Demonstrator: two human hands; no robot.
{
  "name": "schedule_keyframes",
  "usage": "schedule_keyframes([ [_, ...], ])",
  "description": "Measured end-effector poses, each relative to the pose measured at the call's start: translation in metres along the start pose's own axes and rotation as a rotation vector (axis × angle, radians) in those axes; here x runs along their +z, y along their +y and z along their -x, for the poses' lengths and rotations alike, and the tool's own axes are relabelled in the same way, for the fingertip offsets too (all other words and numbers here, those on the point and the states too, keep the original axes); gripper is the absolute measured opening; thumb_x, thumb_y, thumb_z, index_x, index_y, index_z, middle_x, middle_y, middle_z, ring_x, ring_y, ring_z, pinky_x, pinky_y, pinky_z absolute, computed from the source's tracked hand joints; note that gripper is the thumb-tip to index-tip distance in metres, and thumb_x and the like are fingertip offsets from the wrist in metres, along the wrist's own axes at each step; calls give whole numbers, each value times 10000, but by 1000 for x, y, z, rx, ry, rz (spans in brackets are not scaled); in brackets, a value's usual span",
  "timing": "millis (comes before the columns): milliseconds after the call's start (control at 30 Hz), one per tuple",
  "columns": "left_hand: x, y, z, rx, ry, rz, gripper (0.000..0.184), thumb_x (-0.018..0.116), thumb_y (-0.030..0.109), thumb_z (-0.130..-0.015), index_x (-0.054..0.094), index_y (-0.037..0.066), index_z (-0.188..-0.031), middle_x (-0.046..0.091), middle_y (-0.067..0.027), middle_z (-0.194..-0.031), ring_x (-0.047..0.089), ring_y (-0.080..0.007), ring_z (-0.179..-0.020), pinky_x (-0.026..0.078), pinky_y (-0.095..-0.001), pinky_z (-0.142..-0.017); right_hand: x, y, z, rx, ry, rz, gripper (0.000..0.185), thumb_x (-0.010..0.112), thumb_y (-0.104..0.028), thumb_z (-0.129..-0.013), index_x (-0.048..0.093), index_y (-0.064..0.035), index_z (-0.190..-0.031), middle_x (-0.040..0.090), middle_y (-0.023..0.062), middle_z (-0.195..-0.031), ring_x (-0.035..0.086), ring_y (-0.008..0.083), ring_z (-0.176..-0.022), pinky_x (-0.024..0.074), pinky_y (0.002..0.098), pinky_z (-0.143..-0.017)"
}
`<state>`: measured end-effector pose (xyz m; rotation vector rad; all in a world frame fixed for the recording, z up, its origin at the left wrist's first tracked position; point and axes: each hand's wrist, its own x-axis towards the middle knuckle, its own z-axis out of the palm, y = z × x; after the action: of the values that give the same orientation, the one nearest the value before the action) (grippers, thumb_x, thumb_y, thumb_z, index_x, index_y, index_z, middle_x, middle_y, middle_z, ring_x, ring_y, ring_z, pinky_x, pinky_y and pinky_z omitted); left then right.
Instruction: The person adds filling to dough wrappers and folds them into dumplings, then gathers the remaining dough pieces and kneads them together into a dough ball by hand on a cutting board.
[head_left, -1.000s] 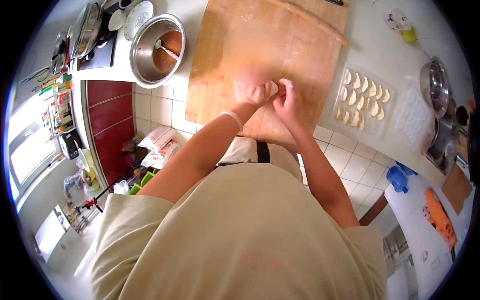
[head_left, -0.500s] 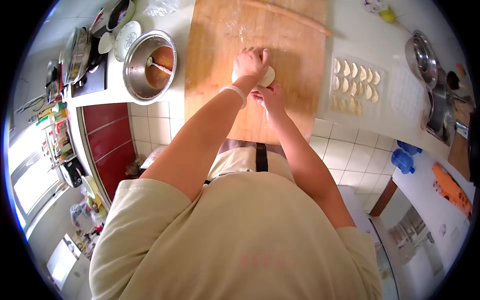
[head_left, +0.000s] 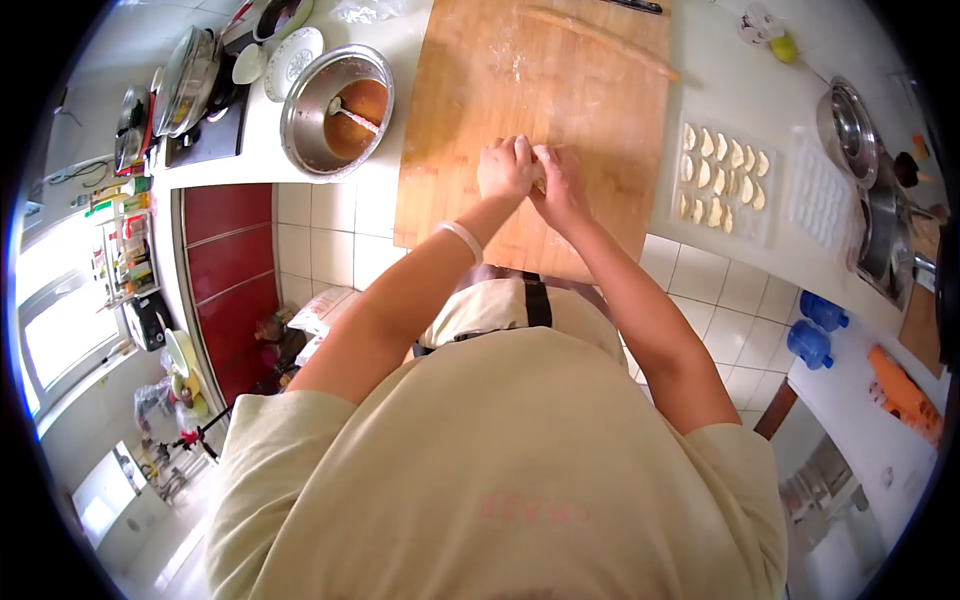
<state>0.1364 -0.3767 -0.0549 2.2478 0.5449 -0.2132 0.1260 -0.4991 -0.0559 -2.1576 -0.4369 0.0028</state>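
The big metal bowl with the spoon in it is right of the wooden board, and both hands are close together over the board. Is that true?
Not quite: the head view shows the big metal bowl, with the spoon in it, left of the wooden board. The left hand and right hand are close together over the board.

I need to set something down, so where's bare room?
The wooden board has bare patches between the left hand and the metal bowl, between the right hand and the dumpling tray, and, lightly dusted, between hands and rolling pin. It's crowded left of that bowl, around the plate, and right of the tray, toward the basins.
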Motion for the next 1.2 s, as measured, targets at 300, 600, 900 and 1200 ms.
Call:
schedule_keyframes([
  [300,30,26,-8,466,280,-425,178,520,263,-869,638,130,-862,599,-58,-934,541,-285,-934,397,-439,-801,-31,54,-4,159,-53,-330,490,645,8,-725,519,-51,-1194,581,162,-1029,601,298,-934,505,382,-774],
  [600,30,52,-67,514,137,-441,212,510,274,-885,649,113,-875,625,-99,-908,578,-290,-908,431,-433,-800,-3,44,18,710,131,-976,292,640,-12,-820,522,50,-1080,650,119,-838,670,205,-720,549,286,-618],
  [900,5,29,-104,-413,-411,381,698,332,621,-946,688,41,-790,631,-111,-722,618,-243,-740,475,-407,-764,19,20,-2,458,216,-426,379,724,-131,-818,515,23,-1094,624,151,-1006,658,237,-865,533,325,-688],
  [1200,8,9,2,156,190,-297,395,403,399,-922,669,114,-866,648,-122,-968,574,-345,-962,423,-472,-860,0,-2,-3,165,29,-2,450,711,-104,-737,548,-100,-1156,536,172,-1002,556,361,-992,478,451,-789],
])
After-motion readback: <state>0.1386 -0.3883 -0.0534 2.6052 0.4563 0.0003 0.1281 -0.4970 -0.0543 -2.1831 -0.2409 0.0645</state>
